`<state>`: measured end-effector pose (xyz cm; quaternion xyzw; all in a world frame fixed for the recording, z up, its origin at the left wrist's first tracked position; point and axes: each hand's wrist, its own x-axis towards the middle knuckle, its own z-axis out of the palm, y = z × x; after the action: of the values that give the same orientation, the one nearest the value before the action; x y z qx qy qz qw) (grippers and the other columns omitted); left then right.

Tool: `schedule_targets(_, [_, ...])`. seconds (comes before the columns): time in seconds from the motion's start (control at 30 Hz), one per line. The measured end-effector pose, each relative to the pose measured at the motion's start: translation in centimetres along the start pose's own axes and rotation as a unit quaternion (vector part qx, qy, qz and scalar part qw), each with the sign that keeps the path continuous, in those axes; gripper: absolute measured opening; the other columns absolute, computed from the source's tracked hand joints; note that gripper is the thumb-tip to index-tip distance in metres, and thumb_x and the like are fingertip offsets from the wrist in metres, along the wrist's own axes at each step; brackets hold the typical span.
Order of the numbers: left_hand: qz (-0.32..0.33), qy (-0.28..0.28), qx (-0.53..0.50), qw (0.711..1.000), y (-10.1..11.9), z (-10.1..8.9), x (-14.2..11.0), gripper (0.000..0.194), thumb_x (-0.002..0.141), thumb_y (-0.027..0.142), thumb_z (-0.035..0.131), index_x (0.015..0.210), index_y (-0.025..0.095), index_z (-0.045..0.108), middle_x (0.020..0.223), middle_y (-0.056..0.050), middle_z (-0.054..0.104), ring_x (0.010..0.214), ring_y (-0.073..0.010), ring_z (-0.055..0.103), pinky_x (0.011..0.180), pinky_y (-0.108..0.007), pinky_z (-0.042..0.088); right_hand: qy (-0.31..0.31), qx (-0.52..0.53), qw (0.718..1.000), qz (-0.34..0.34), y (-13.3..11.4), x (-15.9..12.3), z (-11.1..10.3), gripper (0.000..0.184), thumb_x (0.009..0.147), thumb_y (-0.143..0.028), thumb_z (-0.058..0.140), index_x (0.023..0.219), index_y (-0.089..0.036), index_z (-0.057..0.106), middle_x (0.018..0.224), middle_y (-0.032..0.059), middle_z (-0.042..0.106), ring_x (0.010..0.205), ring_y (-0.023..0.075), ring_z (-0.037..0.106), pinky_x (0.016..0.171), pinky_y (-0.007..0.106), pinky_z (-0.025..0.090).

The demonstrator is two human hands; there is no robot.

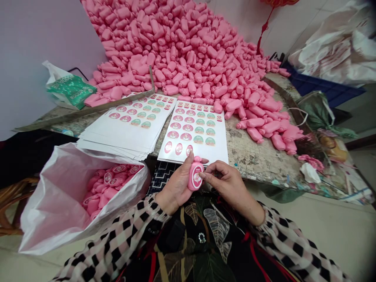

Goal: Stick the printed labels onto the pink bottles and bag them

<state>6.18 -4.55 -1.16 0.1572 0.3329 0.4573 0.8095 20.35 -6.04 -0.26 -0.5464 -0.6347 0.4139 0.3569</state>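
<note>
My left hand (177,184) is closed around a small pink plastic bottle (192,185), held upright over my lap at the table's front edge. An oval pink-and-white label (197,171) sits on the bottle's front. The thumb and forefinger of my right hand (225,181) are pinched against that label; whether anything is between them is hidden. Just beyond my hands lies a sticker sheet (219,150) with pink and green labels. To its left, a stack of similar sheets (96,135) rests on the table.
A large heap of pink bottles (182,51) covers the back of the worn table (243,156). An open white sack (47,203) with labelled bottles stands at my left. A wooden strip (88,111) edges the heap. A blue crate (326,90) is at the right.
</note>
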Motion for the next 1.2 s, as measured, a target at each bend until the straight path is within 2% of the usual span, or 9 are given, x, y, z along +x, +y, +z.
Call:
schedule_targets(0.13, [-0.007,0.015,-0.004,1.000,0.1,0.1,0.0,0.053,0.072,0.063,0.059,0.081,0.011,0.065,0.072,-0.003,0.059,0.063,-0.0104,0.055,0.060,-0.021,0.044,-0.028,0.096,0.993,0.056,-0.5,0.2,0.0,0.024,0.073,-0.040,0.070,0.072,-0.018,0.061,0.070,-0.0013,0.060,0.064,0.0113,0.051,0.062,0.025,0.041])
schedule_targets(0.27, [0.004,0.002,-0.016,1.000,0.0,0.1,0.0,0.047,0.072,0.061,0.062,0.078,0.014,0.064,0.072,0.000,0.058,0.060,-0.0080,0.051,0.060,-0.021,0.043,-0.063,0.174,0.977,0.103,-0.9,0.3,-0.1,0.027,0.069,-0.041,0.072,0.069,-0.017,0.058,0.066,-0.0030,0.057,0.060,0.0090,0.046,0.059,0.024,0.038])
schedule_targets(0.57, [0.049,0.008,0.041,0.998,-0.2,0.0,-0.3,0.045,0.077,0.058,0.058,0.079,0.014,0.064,0.071,0.000,0.056,0.061,-0.0078,0.049,0.059,-0.019,0.038,-0.097,0.223,0.960,0.136,-0.4,0.3,-0.4,0.027,0.069,-0.037,0.073,0.068,-0.016,0.056,0.061,-0.0054,0.051,0.056,0.0070,0.040,0.054,0.023,0.031])
schedule_targets(0.7, [0.071,0.011,0.085,0.994,-0.2,-0.1,-0.5,0.044,0.077,0.057,0.058,0.081,0.014,0.065,0.073,-0.001,0.057,0.062,-0.0089,0.049,0.061,-0.020,0.039,-0.107,0.249,0.948,0.168,-0.6,0.3,-0.7,0.028,0.066,-0.036,0.075,0.068,-0.016,0.056,0.061,-0.0051,0.052,0.057,0.0071,0.042,0.054,0.022,0.032])
schedule_targets(0.87, [0.069,0.009,0.119,0.990,-0.2,-0.1,-0.8,0.045,0.075,0.059,0.059,0.082,0.015,0.065,0.068,0.000,0.054,0.054,-0.0074,0.044,0.052,-0.020,0.034,-0.127,0.291,0.926,0.205,-1.1,0.3,-1.0,0.028,0.063,-0.034,0.078,0.066,-0.016,0.057,0.061,-0.0044,0.055,0.055,0.0066,0.044,0.053,0.021,0.033])
schedule_targets(1.0, [0.054,0.003,0.139,0.989,0.1,0.3,-1.0,0.042,0.076,0.056,0.060,0.080,0.015,0.065,0.062,0.002,0.052,0.048,-0.0055,0.039,0.047,-0.020,0.029,-0.144,0.329,0.902,0.238,-1.0,0.2,-1.3,0.025,0.063,-0.030,0.078,0.066,-0.015,0.059,0.056,-0.0063,0.052,0.046,0.0031,0.031,0.044,0.020,0.020])
schedule_targets(1.1, [0.067,-0.003,0.146,0.987,0.2,0.5,-1.2,0.037,0.075,0.051,0.064,0.078,0.015,0.066,0.064,0.002,0.054,0.051,-0.0060,0.042,0.051,-0.020,0.032,-0.167,0.356,0.885,0.248,-0.6,0.1,-1.5,0.024,0.064,-0.029,0.078,0.066,-0.014,0.059,0.055,-0.0059,0.051,0.043,0.0022,0.024,0.042,0.021,0.011])
schedule_targets(1.2, [0.081,-0.008,0.154,0.985,0.2,0.4,-1.2,0.036,0.073,0.049,0.067,0.078,0.014,0.067,0.069,0.000,0.058,0.058,-0.0081,0.048,0.057,-0.021,0.036,-0.184,0.392,0.863,0.259,0.0,-0.1,-1.5,0.023,0.064,-0.028,0.078,0.066,-0.014,0.059,0.054,-0.0062,0.048,0.043,0.0021,0.023,0.042,0.021,0.009])
